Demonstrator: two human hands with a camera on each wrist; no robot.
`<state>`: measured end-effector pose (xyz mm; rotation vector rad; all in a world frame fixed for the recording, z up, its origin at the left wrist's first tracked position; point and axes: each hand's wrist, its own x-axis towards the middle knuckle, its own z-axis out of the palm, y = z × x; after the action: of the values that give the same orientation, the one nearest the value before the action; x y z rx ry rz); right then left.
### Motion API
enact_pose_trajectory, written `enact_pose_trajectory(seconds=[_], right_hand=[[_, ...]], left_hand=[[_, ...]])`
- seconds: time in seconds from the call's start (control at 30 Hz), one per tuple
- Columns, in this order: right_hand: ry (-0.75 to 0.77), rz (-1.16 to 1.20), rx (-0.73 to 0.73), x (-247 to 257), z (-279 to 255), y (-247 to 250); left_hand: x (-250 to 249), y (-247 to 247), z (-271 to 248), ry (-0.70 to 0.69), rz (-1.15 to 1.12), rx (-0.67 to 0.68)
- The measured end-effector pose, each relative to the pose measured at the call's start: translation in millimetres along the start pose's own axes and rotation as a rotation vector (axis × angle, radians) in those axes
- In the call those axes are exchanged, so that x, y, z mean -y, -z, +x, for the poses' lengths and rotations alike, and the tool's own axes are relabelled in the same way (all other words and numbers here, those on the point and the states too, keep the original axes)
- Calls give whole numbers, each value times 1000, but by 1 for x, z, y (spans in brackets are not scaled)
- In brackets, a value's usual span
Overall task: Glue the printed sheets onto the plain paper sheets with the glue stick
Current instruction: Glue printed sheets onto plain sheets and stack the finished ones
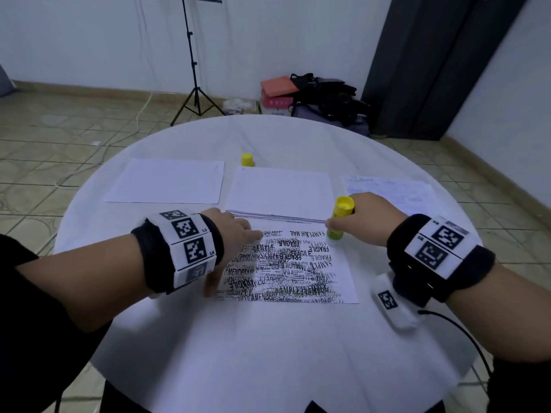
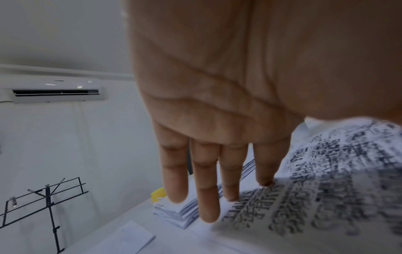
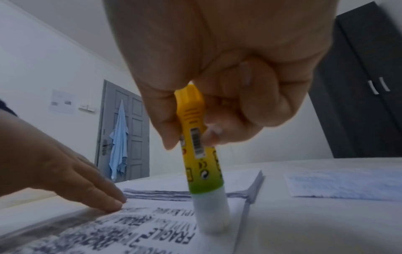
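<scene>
While both forearms reach forward over the round white table (image 1: 208, 353), the left hand (image 1: 235, 234) lies flat with straight, slightly spread fingers (image 2: 204, 189) pressing the far left part of the printed sheet (image 1: 292, 269) — its thumb points back along the sheet's left edge. The right hand (image 1: 366, 219) is fisted around the glue stick (image 3: 202, 154), held nearly upright with its yellow base up and its white tip touching the sheet's far right corner. The sheet's print faces up and reads upside down from the head view: "FRAGILE", "SAMPLE" and "AIR MAIL" are legible among dense overlapping text. The stick's body fades from yellow to green and carries a barcode label — its other markings are too small to read. Just beyond the printed sheet sits a stack of paper (image 1: 280, 192) with a plain top; a plain sheet (image 1: 167, 180) lies to its left and another faintly marked sheet (image 1: 393, 192) to its right. The yellow cap (image 1: 247, 159) stands beyond the stack. Both wrists wear black bands with square coded markers (image 1: 190, 242).
</scene>
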<state>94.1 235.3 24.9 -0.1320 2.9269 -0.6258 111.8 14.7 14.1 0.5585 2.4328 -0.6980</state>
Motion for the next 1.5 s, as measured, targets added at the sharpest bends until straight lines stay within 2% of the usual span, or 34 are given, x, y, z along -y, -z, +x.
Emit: enact_pose_trajectory(seconds=[0.43, 0.57, 0.63, 0.8, 1.0, 1.33, 1.43, 1.5], right_hand=[[83, -107, 294, 1, -49, 10], [79, -29, 393, 1, -52, 21], [79, 5, 356, -5, -47, 28], [-10, 137, 58, -24, -20, 24], [-151, 324, -27, -40, 3, 12], [-316, 171, 15, -35, 4, 8], [-416, 11, 94, -28, -3, 9], [-430, -139, 165, -23, -10, 8]], left_hand=[[-1, 1, 1, 4, 20, 33], [-1, 2, -1, 9, 9, 33], [-1, 1, -2, 16, 1, 26], [-3, -1, -2, 27, -25, -8], [1, -4, -1, 16, -19, -7], [0, -10, -9, 104, -93, 6], [7, -16, -8, 88, -130, -18], [13, -24, -7, 63, -172, -63]])
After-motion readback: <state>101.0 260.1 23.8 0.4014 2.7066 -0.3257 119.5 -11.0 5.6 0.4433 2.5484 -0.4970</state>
